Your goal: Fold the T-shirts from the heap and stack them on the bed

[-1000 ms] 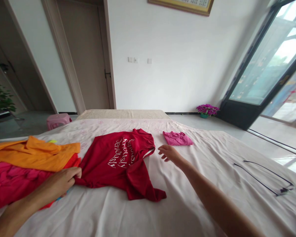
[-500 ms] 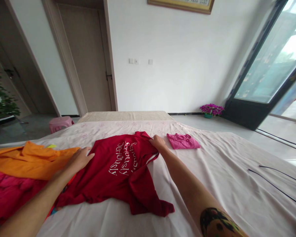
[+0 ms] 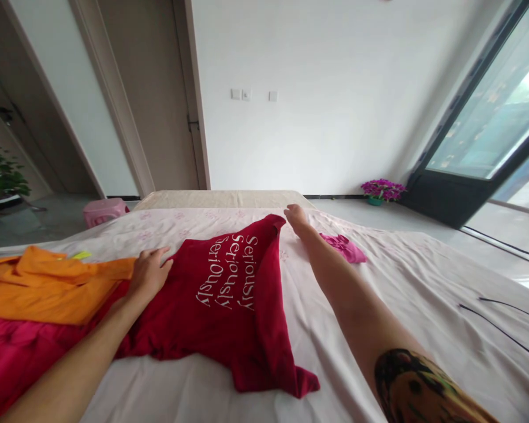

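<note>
The head view showed a dark-red cloth shirt [image 3: 229, 329] with white lettering, right of a bright-orange cloth garment [image 3: 48, 288], on a pale printed sheet [image 3: 344, 376]. At the shirt's end nearest that garment, the left hand [image 3: 150, 273] had thumb and fingers apart, perhaps for steadying it; farther right of the garment, the right hand [image 3: 296, 216] was beside the shirt's far corner, but its grip I could not tell. The shirt looked spread, its right side turned over.

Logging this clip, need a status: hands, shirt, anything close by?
Left hand at edge of red Seriously-print shirt, right hand by its far corner, grips unclear. Shirt spread, print up. Orange garment close by left hand.
</note>
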Demonstrator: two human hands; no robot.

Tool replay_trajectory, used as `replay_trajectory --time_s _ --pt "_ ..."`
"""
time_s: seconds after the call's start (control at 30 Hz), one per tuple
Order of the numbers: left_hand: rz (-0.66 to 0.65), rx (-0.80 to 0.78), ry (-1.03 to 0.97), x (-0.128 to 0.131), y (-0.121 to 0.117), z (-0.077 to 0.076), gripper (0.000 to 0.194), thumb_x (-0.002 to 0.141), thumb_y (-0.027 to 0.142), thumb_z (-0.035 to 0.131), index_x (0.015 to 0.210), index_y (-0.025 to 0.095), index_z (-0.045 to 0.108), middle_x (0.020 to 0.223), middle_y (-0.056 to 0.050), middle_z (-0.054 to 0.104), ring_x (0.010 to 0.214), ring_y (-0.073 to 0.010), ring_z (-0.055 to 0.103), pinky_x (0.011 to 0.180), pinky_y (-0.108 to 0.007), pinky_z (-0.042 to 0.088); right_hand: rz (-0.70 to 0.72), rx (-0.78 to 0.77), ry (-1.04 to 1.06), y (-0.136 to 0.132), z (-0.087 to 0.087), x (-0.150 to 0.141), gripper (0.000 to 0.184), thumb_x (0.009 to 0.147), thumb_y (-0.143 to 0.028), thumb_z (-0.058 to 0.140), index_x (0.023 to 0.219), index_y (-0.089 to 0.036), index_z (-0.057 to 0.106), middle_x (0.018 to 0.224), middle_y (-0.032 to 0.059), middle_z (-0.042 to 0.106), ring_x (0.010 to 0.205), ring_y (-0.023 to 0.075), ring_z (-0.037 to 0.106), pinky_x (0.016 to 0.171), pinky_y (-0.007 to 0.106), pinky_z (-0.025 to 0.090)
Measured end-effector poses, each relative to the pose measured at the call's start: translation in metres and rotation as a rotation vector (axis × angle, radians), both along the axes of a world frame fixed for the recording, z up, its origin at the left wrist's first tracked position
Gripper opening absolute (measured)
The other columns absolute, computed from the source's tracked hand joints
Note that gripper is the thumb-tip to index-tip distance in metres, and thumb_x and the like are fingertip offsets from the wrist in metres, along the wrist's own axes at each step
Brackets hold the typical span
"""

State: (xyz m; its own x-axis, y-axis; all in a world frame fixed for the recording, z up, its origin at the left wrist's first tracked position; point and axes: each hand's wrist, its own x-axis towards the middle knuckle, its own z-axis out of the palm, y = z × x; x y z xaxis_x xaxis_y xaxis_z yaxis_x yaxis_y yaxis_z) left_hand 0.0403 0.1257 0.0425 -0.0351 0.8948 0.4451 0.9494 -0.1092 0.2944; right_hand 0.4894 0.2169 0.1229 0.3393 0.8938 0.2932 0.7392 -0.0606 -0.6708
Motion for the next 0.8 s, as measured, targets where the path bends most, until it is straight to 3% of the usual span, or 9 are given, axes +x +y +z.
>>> replay_trajectory --time_s 0.13,0.23,0.33,0.4,0.47,0.57,0.63,0.8 --pt "-0.220 -0.013 -0.075 -0.012 -0.037 -0.003 0.037 0.089 0.045 0.047 0.107 0.020 0.068 0.112 -0.010 0.067 0.108 -0.0243 0.061 0.100 -0.034 0.047 0.066 -0.005 -0.018 -0.047 -0.036 0.000 0.043 0.079 -0.014 0.057 0.121 -0.014 0.066 0.123 0.0132 0.066 0.106 0.0229 0.064 0.096 0.034 0.048" --pt "-0.396 -0.178 -0.145 -0.025 -0.078 0.000 0.034 0.089 0.051 0.052 0.099 0.023 0.068 0.098 -0.003 0.069 0.084 -0.0172 0.065 0.078 -0.025 0.052 0.449 0.104 -0.114 -0.103 -0.056 -0.010 0.050 0.072 -0.002 0.049 0.115 -0.020 0.068 0.117 0.0072 0.069 0.100 0.0198 0.064 0.091 0.033 0.050" --pt "-0.503 -0.311 -0.097 -0.038 -0.114 0.007 0.032 0.086 0.052 0.059 0.098 0.024 0.069 0.090 0.001 0.071 0.074 -0.0141 0.064 0.068 -0.022 0.051 0.825 0.242 -0.273 -0.157 -0.055 -0.031 0.066 0.066 0.005 0.044 0.121 -0.023 0.066 0.117 0.0045 0.069 0.110 0.0201 0.059 0.101 0.037 0.044" --pt "-0.542 -0.333 -0.036 -0.045 -0.130 0.011 0.030 0.082 0.049 0.065 0.098 0.025 0.070 0.096 0.001 0.072 0.083 -0.0158 0.066 0.076 -0.022 0.053 1.027 0.238 -0.402 -0.186 -0.048 -0.046 0.068 0.067 0.004 0.044 0.124 -0.025 0.064 0.122 0.0040 0.067 0.114 0.0201 0.055 0.103 0.037 0.042" --pt "-0.569 -0.343 0.026 -0.051 -0.140 0.013 0.028 0.080 0.042 0.067 0.104 0.028 0.071 0.109 0.001 0.071 0.102 -0.0185 0.066 0.090 -0.024 0.052 1.128 0.190 -0.529 -0.206 -0.039 -0.055 0.056 0.072 0.000 0.048 0.118 -0.025 0.067 0.113 0.0044 0.068 0.107 0.0209 0.055 0.098 0.037 0.042" --pt "-0.585 -0.357 0.085 -0.058 -0.149 0.011 0.028 0.082 0.024 0.058 0.107 0.030 0.071 0.120 0.002 0.069 0.117 -0.0189 0.062 0.104 -0.027 0.045 1.129 0.106 -0.683 -0.224 -0.031 -0.047 0.029 0.075 -0.006 0.052 0.092 -0.022 0.069 0.091 0.0050 0.067 0.093 0.0212 0.053 0.090 0.036 0.042" --pt "-0.563 -0.343 0.105 -0.061 -0.152 0.007 0.033 0.081 0.016 0.052 0.105 0.029 0.071 0.119 0.001 0.068 0.118 -0.0189 0.061 0.107 -0.028 0.043 1.040 0.062 -0.744 -0.234 -0.029 -0.025 0.019 0.073 -0.006 0.052 0.078 -0.020 0.064 0.084 0.0053 0.064 0.090 0.0211 0.052 0.087 0.036 0.041" --pt "-0.510 -0.297 0.126 -0.069 -0.152 -0.001 0.035 0.084 0.015 0.044 0.104 0.028 0.070 0.116 -0.001 0.069 0.115 -0.0198 0.063 0.103 -0.031 0.046 0.718 -0.010 -0.761 -0.271 -0.030 0.036 0.025 0.070 -0.004 0.053 0.086 -0.019 0.065 0.089 0.0073 0.064 0.091 0.0227 0.054 0.084 0.037 0.042"
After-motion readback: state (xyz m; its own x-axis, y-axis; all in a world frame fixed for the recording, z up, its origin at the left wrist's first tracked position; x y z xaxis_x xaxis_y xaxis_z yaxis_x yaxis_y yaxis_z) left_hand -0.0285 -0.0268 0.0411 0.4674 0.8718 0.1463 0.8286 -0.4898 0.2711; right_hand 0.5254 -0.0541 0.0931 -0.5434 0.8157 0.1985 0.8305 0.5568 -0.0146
